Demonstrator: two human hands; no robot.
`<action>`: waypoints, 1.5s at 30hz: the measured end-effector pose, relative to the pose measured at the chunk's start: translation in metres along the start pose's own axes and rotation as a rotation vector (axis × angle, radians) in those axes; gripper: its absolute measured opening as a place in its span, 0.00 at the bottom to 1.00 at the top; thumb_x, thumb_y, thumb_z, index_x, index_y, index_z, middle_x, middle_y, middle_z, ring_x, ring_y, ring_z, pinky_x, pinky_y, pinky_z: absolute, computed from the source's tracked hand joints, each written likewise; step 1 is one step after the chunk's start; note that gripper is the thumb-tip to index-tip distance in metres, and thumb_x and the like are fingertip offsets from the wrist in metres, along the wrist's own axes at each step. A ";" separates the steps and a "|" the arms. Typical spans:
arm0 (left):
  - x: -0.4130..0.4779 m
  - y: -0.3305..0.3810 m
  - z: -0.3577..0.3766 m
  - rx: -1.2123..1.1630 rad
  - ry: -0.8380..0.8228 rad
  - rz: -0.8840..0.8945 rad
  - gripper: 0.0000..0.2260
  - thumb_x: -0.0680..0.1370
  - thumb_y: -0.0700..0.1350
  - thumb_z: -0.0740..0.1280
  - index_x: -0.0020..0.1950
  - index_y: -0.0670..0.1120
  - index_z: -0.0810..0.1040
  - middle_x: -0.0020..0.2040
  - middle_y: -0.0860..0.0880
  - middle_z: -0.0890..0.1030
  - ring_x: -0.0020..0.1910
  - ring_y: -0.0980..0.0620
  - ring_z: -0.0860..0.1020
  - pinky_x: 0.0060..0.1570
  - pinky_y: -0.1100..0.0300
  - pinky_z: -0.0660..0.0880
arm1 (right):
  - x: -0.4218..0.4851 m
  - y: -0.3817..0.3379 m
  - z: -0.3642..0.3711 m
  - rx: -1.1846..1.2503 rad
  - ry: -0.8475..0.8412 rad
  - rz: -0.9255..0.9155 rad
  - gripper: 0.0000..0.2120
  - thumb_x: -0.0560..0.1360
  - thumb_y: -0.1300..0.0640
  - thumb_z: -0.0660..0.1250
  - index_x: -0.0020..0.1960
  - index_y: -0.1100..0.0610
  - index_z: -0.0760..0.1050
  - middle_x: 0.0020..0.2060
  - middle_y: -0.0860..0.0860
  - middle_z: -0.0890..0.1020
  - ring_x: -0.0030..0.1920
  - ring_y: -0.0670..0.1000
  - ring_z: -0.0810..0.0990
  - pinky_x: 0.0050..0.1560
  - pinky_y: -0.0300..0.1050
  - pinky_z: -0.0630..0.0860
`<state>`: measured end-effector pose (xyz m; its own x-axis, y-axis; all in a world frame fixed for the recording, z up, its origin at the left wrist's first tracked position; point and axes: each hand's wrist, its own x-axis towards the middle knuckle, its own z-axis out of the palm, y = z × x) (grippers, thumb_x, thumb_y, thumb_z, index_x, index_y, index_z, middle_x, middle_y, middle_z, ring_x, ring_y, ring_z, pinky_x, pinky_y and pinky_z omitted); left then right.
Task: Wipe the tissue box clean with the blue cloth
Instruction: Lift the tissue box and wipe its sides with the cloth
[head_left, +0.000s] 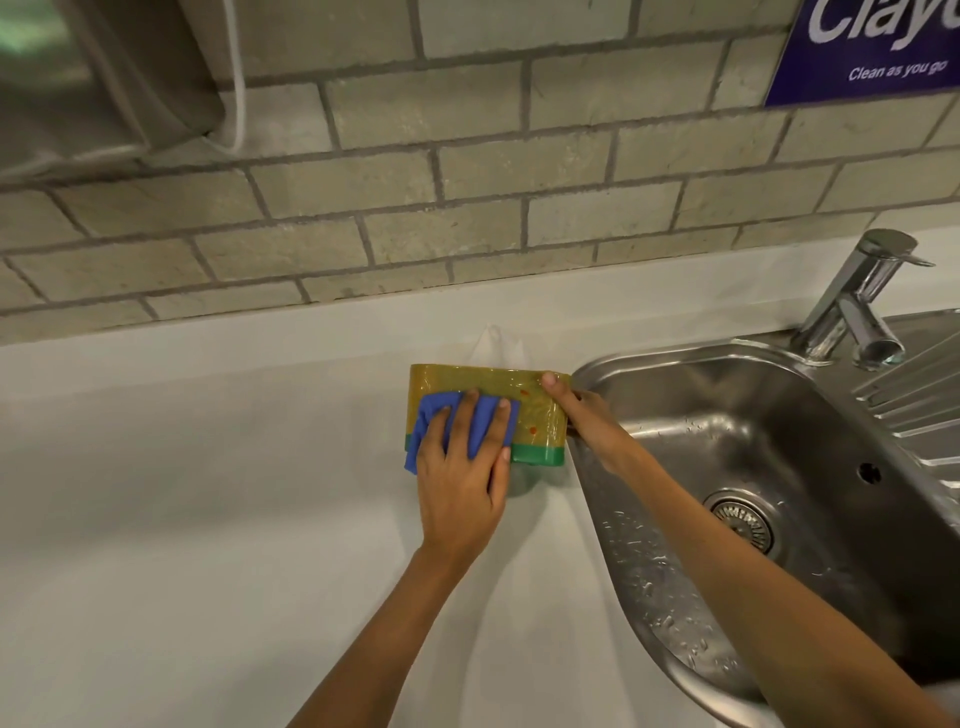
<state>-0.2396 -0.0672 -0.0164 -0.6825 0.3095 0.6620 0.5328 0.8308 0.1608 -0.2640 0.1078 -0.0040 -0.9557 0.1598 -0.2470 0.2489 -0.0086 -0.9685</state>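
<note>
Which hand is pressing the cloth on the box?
The left hand presses the blue cloth on the tissue box; the right hand only steadies its end.

Blue cloth (480, 423) on yellow, green-banded, red-spotted tissue box (535, 415); grey-brick wall (415, 182).

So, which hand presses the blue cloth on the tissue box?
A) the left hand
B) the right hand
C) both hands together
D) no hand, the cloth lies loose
A: the left hand lies flat on the cloth against the box, while the right hand only grips the box's end near the sink.
</note>
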 end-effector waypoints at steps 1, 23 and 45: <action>0.001 0.002 0.000 0.005 0.006 -0.010 0.18 0.77 0.48 0.58 0.63 0.44 0.78 0.62 0.39 0.79 0.61 0.38 0.75 0.58 0.41 0.75 | 0.000 0.000 0.000 0.001 -0.006 -0.002 0.37 0.54 0.28 0.65 0.49 0.57 0.78 0.44 0.51 0.84 0.48 0.50 0.82 0.50 0.41 0.77; 0.017 -0.014 0.000 -0.118 0.061 -0.356 0.23 0.81 0.54 0.50 0.65 0.45 0.76 0.64 0.36 0.76 0.59 0.33 0.74 0.57 0.42 0.74 | 0.003 0.001 -0.001 0.024 -0.004 0.043 0.37 0.50 0.29 0.67 0.50 0.53 0.77 0.47 0.49 0.83 0.50 0.49 0.82 0.47 0.39 0.76; 0.003 0.018 0.005 -0.109 0.043 -0.114 0.24 0.81 0.54 0.47 0.65 0.45 0.75 0.60 0.36 0.79 0.62 0.39 0.70 0.56 0.42 0.76 | -0.012 -0.002 -0.005 0.025 -0.059 0.026 0.26 0.56 0.32 0.68 0.45 0.50 0.78 0.37 0.44 0.83 0.41 0.43 0.81 0.43 0.35 0.73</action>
<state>-0.2346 -0.0485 -0.0149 -0.7212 0.1939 0.6650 0.5054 0.8038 0.3137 -0.2521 0.1110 0.0014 -0.9567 0.1009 -0.2732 0.2709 -0.0365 -0.9619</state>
